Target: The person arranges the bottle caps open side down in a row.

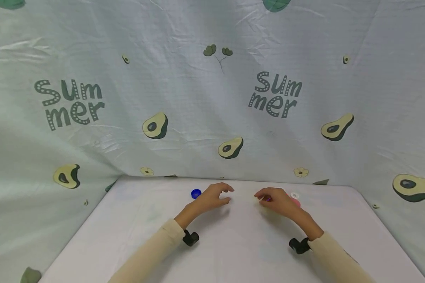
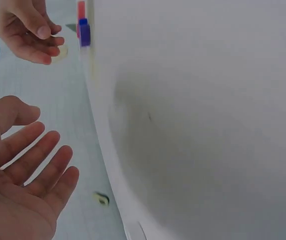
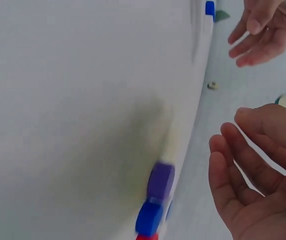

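My left hand (image 1: 211, 197) hovers over the white table with its fingers spread and softly bent, holding nothing. Just left of it lies a blue round cap-like piece (image 1: 196, 193). Also without anything in its grasp, my right hand (image 1: 277, 201) is raised with loosely curved fingers. Around it on the table are a purple piece (image 3: 161, 181), a blue piece (image 3: 149, 218) and a red piece (image 3: 146, 236), close together in the right wrist view. A white round piece (image 1: 294, 195) sits behind the right hand, near a pinkish-red piece (image 1: 296, 202) partly hidden by it.
The white table (image 1: 219, 243) ends at a pale cloth backdrop (image 1: 191, 90) printed with avocados and lettering. Black wrist cameras (image 1: 191, 238) are strapped to both forearms. A gap separates the two hands.
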Demonstrator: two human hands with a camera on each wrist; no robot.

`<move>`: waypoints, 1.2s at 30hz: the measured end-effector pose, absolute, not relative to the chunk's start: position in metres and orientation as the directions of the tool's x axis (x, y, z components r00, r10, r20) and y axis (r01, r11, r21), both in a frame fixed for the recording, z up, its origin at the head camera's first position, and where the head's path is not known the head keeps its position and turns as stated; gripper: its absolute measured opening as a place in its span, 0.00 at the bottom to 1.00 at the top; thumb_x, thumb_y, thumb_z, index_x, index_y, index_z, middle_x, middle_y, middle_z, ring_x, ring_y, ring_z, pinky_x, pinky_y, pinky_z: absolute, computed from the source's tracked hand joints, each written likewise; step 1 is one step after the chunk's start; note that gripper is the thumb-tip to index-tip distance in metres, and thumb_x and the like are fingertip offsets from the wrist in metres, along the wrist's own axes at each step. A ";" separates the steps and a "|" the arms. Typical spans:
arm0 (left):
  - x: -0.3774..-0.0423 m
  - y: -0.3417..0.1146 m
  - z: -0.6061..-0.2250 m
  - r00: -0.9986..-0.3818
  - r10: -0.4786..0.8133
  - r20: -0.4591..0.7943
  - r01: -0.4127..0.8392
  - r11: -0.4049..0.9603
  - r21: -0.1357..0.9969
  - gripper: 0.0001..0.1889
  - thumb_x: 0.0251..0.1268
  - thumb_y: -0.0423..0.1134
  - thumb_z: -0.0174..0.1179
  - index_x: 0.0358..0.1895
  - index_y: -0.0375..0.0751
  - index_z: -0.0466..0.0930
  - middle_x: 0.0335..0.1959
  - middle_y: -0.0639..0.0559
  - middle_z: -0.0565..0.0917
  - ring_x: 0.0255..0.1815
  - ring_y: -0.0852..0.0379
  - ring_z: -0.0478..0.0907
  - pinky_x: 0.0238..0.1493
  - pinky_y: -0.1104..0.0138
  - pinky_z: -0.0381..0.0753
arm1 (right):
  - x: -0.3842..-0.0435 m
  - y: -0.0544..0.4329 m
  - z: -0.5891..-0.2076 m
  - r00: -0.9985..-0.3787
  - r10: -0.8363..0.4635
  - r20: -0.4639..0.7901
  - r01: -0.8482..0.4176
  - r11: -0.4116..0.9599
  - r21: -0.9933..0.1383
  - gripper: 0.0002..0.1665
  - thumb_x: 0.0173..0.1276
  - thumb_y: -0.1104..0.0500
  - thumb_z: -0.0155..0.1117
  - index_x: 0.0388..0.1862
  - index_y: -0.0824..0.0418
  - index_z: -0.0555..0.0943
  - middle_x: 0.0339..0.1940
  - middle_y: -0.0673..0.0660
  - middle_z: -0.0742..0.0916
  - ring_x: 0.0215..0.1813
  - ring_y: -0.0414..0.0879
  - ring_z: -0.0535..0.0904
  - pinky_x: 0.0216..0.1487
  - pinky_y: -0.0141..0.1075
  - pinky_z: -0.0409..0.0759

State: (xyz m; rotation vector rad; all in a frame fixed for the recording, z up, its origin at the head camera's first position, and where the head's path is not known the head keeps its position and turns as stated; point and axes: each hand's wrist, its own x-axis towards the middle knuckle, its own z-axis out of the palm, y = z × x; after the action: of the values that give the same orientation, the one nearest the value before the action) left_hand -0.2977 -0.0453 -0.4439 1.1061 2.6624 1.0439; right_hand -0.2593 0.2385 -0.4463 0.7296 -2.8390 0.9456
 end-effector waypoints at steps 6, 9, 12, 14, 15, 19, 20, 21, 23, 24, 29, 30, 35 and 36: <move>-0.296 -0.023 -0.442 -0.701 0.690 0.179 0.620 0.467 0.631 0.18 0.71 0.32 0.61 0.61 0.31 0.78 0.60 0.39 0.82 0.61 0.44 0.78 0.63 0.53 0.77 | -0.248 0.274 -0.444 -0.905 -0.369 0.211 -0.423 0.733 -0.533 0.11 0.69 0.66 0.68 0.49 0.65 0.86 0.44 0.56 0.90 0.45 0.49 0.86 0.47 0.41 0.85; -0.299 -0.013 -0.442 -0.700 0.689 0.186 0.614 0.448 0.650 0.17 0.71 0.31 0.61 0.60 0.31 0.78 0.59 0.38 0.82 0.61 0.43 0.79 0.64 0.54 0.77 | -0.249 0.285 -0.444 -0.922 -0.336 0.194 -0.387 0.755 -0.530 0.11 0.69 0.65 0.69 0.49 0.64 0.86 0.45 0.56 0.90 0.45 0.50 0.86 0.47 0.42 0.86; -0.303 -0.002 -0.444 -0.696 0.693 0.186 0.614 0.440 0.656 0.17 0.71 0.32 0.62 0.60 0.31 0.78 0.57 0.40 0.83 0.59 0.45 0.80 0.64 0.57 0.77 | -0.252 0.294 -0.446 -0.934 -0.313 0.171 -0.355 0.770 -0.530 0.12 0.68 0.64 0.70 0.50 0.64 0.86 0.45 0.56 0.89 0.45 0.49 0.85 0.46 0.43 0.86; -0.305 0.005 -0.446 -0.696 0.696 0.178 0.612 0.445 0.655 0.17 0.71 0.32 0.62 0.59 0.31 0.79 0.56 0.42 0.84 0.58 0.47 0.81 0.63 0.59 0.78 | -0.255 0.299 -0.449 -0.941 -0.301 0.153 -0.336 0.777 -0.533 0.13 0.67 0.63 0.71 0.50 0.64 0.86 0.44 0.55 0.89 0.45 0.49 0.85 0.46 0.42 0.86; -0.306 0.008 -0.447 -0.698 0.695 0.169 0.605 0.447 0.659 0.17 0.71 0.33 0.63 0.59 0.32 0.79 0.56 0.42 0.84 0.58 0.48 0.81 0.63 0.60 0.78 | -0.257 0.300 -0.450 -0.943 -0.300 0.146 -0.330 0.778 -0.535 0.13 0.67 0.63 0.72 0.50 0.64 0.86 0.44 0.55 0.89 0.45 0.49 0.85 0.46 0.42 0.86; -0.308 0.021 -0.451 -0.707 0.690 0.157 0.570 0.425 0.703 0.16 0.71 0.32 0.63 0.58 0.31 0.79 0.54 0.42 0.85 0.56 0.50 0.82 0.60 0.64 0.80 | -0.264 0.307 -0.454 -0.952 -0.284 0.118 -0.302 0.788 -0.537 0.14 0.66 0.61 0.73 0.50 0.62 0.86 0.42 0.53 0.89 0.43 0.46 0.84 0.42 0.38 0.86; -0.310 0.024 -0.452 -0.706 0.689 0.163 0.563 0.407 0.719 0.16 0.70 0.31 0.64 0.58 0.30 0.79 0.53 0.41 0.85 0.55 0.50 0.82 0.59 0.65 0.80 | -0.266 0.308 -0.455 -0.952 -0.284 0.117 -0.301 0.791 -0.532 0.14 0.65 0.61 0.74 0.50 0.61 0.86 0.42 0.52 0.89 0.42 0.45 0.84 0.41 0.38 0.85; -0.311 0.027 -0.453 -0.705 0.689 0.170 0.559 0.390 0.732 0.16 0.69 0.30 0.64 0.57 0.29 0.80 0.52 0.41 0.85 0.54 0.50 0.82 0.57 0.67 0.80 | -0.268 0.309 -0.455 -0.952 -0.282 0.118 -0.301 0.795 -0.526 0.14 0.65 0.61 0.75 0.50 0.60 0.87 0.42 0.52 0.89 0.42 0.45 0.83 0.41 0.37 0.85; -0.314 0.034 -0.455 -0.696 0.693 0.187 0.560 0.360 0.746 0.15 0.68 0.29 0.65 0.55 0.27 0.80 0.50 0.39 0.86 0.51 0.49 0.83 0.53 0.71 0.80 | -0.271 0.310 -0.456 -0.947 -0.294 0.129 -0.317 0.795 -0.517 0.14 0.64 0.60 0.75 0.49 0.60 0.87 0.41 0.51 0.89 0.41 0.43 0.83 0.41 0.37 0.84; -0.315 0.038 -0.456 -0.691 0.696 0.192 0.559 0.347 0.753 0.15 0.67 0.28 0.66 0.54 0.27 0.80 0.49 0.38 0.86 0.50 0.48 0.83 0.51 0.72 0.80 | -0.272 0.311 -0.456 -0.942 -0.305 0.136 -0.331 0.794 -0.510 0.14 0.64 0.60 0.76 0.48 0.60 0.88 0.41 0.50 0.89 0.41 0.43 0.83 0.41 0.37 0.84; -0.318 0.054 -0.459 -0.692 0.700 0.176 0.535 0.333 0.776 0.16 0.63 0.27 0.69 0.52 0.27 0.81 0.46 0.38 0.87 0.47 0.49 0.86 0.46 0.72 0.83 | -0.279 0.312 -0.457 -0.910 -0.385 0.157 -0.408 0.759 -0.506 0.13 0.63 0.62 0.76 0.46 0.61 0.88 0.41 0.51 0.90 0.42 0.43 0.85 0.45 0.37 0.84; -0.319 0.057 -0.459 -0.697 0.697 0.169 0.526 0.336 0.781 0.16 0.62 0.28 0.70 0.52 0.27 0.82 0.45 0.40 0.88 0.46 0.51 0.86 0.46 0.71 0.83 | -0.280 0.311 -0.457 -0.907 -0.393 0.152 -0.412 0.755 -0.511 0.12 0.63 0.62 0.76 0.46 0.61 0.88 0.41 0.51 0.90 0.42 0.43 0.85 0.45 0.38 0.84; -0.326 0.072 -0.462 -0.717 0.681 0.147 0.518 0.380 0.767 0.13 0.58 0.29 0.73 0.46 0.33 0.85 0.36 0.50 0.88 0.37 0.63 0.84 0.41 0.73 0.83 | -0.284 0.308 -0.456 -0.903 -0.411 0.129 -0.413 0.743 -0.527 0.12 0.61 0.63 0.77 0.44 0.61 0.89 0.39 0.51 0.90 0.41 0.43 0.84 0.45 0.40 0.83; -0.327 0.075 -0.462 -0.726 0.675 0.129 0.507 0.400 0.763 0.13 0.58 0.29 0.74 0.45 0.33 0.86 0.35 0.50 0.88 0.35 0.63 0.84 0.40 0.73 0.82 | -0.284 0.307 -0.455 -0.908 -0.400 0.128 -0.404 0.750 -0.523 0.12 0.60 0.63 0.77 0.43 0.60 0.89 0.38 0.50 0.90 0.40 0.41 0.84 0.45 0.39 0.82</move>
State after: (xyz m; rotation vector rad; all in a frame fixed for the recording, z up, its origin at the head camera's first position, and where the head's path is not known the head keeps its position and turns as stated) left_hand -0.3267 0.0750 -0.4621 1.0516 2.4545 1.2302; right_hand -0.2840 0.3067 -0.4555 0.6732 -2.9310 0.8789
